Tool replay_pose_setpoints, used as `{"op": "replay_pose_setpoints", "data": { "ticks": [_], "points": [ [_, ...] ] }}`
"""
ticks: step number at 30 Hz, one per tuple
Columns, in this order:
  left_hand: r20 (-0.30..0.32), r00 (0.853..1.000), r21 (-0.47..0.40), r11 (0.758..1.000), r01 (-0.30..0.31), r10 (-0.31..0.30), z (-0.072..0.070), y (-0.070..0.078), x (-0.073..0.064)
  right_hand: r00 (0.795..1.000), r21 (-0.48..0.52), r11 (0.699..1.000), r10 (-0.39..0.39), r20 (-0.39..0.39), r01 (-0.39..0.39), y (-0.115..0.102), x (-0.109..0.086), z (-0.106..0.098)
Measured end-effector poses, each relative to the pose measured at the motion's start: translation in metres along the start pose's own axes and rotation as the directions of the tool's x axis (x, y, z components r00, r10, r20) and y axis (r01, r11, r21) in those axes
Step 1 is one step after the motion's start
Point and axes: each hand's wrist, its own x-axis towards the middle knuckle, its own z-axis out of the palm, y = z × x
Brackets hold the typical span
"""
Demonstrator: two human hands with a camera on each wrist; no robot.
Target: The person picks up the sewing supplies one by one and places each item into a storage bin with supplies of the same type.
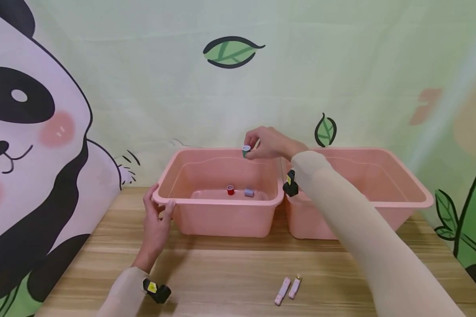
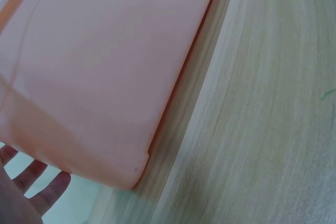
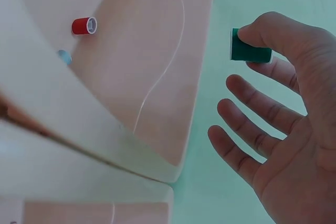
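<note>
Between thumb and index finger, my right hand (image 1: 269, 143) pinches a green spool of thread (image 3: 251, 47) above the left pink bin (image 1: 222, 202); the other fingers are spread apart. My left hand (image 1: 156, 224) grips that bin's front left corner, thumb on the front rim, with its fingertips against the side wall in the left wrist view. Inside the left bin, a red spool of thread (image 1: 230, 190) stands on the floor. Beside it lies a light blue spool (image 1: 249, 193) on its side.
A second pink bin (image 1: 400, 204) stands right beside the first, partly hidden behind my right forearm. Two small pale patterned sticks (image 1: 283, 291) lie at the front of the wooden table (image 1: 214, 268). Behind hangs a green cloth (image 1: 150, 66) with a panda print.
</note>
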Motion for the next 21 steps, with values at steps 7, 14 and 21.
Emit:
{"op": "replay_pose_setpoints", "data": {
  "ticks": [7, 14, 21],
  "points": [
    [0.006, 1.000, -0.001, 1.000, 0.004, -0.004, 0.0003, -0.0038, 0.0011, 1.000, 0.028, 0.999, 0.021, 0.003, -0.021, 0.0007, 0.0035, 0.0040],
    [0.007, 1.000, -0.009, 1.000, 0.001, -0.001, -0.0001, -0.0046, 0.0019, 0.999, 0.023, 0.999, 0.042, 0.001, -0.042, 0.0044, 0.0047, 0.0061],
    [-0.003, 1.000, -0.013, 1.000, -0.018, 0.018, 0.0007, -0.0025, 0.0009, 0.999, 0.015, 0.999, 0.042, 0.001, -0.042, 0.0079, 0.0057, 0.0064]
  ]
}}
